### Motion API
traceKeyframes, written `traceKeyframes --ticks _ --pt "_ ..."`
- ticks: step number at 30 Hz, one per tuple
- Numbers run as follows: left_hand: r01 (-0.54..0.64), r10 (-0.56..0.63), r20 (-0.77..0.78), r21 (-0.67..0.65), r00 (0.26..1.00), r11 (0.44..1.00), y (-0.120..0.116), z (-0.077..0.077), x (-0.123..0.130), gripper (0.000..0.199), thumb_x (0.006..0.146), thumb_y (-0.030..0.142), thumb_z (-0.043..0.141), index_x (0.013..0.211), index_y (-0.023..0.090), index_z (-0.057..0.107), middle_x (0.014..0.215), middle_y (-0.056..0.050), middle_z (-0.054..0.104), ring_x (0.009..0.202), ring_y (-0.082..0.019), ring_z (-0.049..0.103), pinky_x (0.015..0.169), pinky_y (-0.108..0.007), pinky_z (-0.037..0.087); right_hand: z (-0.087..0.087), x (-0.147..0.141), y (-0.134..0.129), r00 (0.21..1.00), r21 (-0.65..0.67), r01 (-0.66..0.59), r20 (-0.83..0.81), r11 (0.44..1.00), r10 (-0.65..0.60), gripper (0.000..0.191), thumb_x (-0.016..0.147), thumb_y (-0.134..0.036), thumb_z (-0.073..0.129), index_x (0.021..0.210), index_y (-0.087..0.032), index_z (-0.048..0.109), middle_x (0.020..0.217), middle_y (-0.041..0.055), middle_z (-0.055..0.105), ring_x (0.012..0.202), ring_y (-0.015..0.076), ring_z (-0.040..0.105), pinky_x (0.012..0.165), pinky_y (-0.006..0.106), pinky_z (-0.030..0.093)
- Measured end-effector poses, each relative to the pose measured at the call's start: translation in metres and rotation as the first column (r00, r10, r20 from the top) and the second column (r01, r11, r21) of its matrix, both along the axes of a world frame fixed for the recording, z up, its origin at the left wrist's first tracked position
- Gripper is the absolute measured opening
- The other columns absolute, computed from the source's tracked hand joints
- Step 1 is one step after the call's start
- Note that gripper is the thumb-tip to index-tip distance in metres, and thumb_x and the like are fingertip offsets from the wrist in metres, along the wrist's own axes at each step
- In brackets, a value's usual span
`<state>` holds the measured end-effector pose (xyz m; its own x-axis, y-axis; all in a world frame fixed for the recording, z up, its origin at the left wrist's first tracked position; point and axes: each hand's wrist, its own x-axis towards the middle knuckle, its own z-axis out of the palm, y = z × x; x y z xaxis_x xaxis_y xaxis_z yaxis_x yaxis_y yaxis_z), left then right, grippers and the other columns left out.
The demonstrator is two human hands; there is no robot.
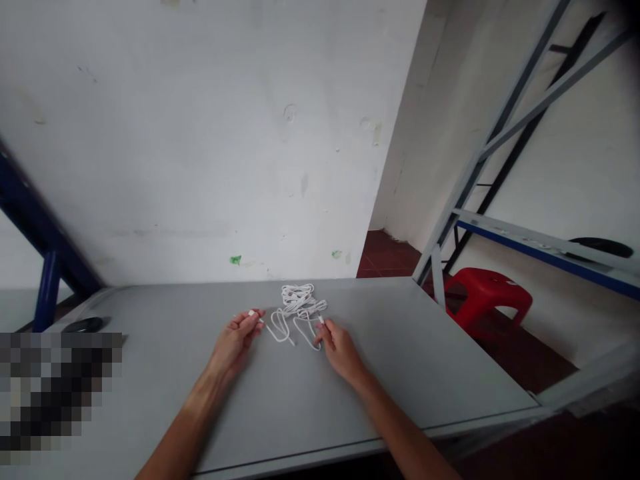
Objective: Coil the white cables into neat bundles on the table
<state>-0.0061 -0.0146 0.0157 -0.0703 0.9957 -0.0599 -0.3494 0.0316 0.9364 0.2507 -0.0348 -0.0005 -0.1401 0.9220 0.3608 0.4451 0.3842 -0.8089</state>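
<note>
A pile of white cables point(299, 299) lies looped and tangled on the grey table, toward its far edge. To the left of the pile, my left hand point(240, 333) pinches a white cable end between thumb and fingers. On the other side, my right hand point(340, 345) is closed on another white cable end, its connector showing above the thumb. Loose strands run from the pile toward both hands, and one cable end rests on the tabletop between them. Whether the two held ends belong to one cable I cannot tell.
The grey table point(280, 413) meets a white wall point(225, 147) behind. A black round object point(84, 325) lies at the left. Blue metal posts point(47, 287) rise at the left, a grey frame point(445, 230) at the right. Beyond it stands a red plastic stool point(493, 293).
</note>
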Motion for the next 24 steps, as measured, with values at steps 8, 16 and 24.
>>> traceKeyframes --ticks 8,16,24 --pt "0.306 -0.207 -0.398 0.203 0.894 0.930 -0.015 0.002 0.026 0.035 0.088 0.051 0.057 0.096 0.017 0.061 0.083 -0.004 0.070 0.051 -0.010 0.056 0.044 -0.022 0.039 0.002 -0.002 -0.001 0.998 0.009 -0.032 -0.047 0.999 0.032 0.028 0.101 -0.035 0.032 0.106 -0.023 0.056 0.075 0.0018 0.068 0.069 0.0183 0.060 0.074 0.030 0.043" --pt "0.443 -0.220 -0.617 0.233 0.756 0.866 -0.019 -0.005 0.037 0.036 0.094 0.048 0.047 0.093 0.016 0.063 0.077 -0.005 0.070 0.066 -0.016 0.064 0.063 -0.026 0.050 -0.003 -0.005 0.001 0.987 0.253 -0.010 0.156 0.968 -0.031 0.027 0.098 -0.019 0.037 0.079 -0.020 0.057 0.076 0.0050 0.062 0.075 0.0191 0.056 0.072 0.030 0.043" --pt "0.384 -0.060 -0.801 0.218 0.596 0.897 -0.021 0.002 0.033 0.042 0.096 0.047 0.040 0.074 0.018 0.059 0.059 0.000 0.061 0.054 -0.013 0.052 0.057 -0.023 0.038 -0.009 -0.002 -0.001 0.916 0.208 -0.001 0.393 0.978 -0.082 0.026 0.098 -0.017 0.041 0.117 -0.019 0.059 0.093 0.0077 0.071 0.085 0.0215 0.065 0.081 0.033 0.044"
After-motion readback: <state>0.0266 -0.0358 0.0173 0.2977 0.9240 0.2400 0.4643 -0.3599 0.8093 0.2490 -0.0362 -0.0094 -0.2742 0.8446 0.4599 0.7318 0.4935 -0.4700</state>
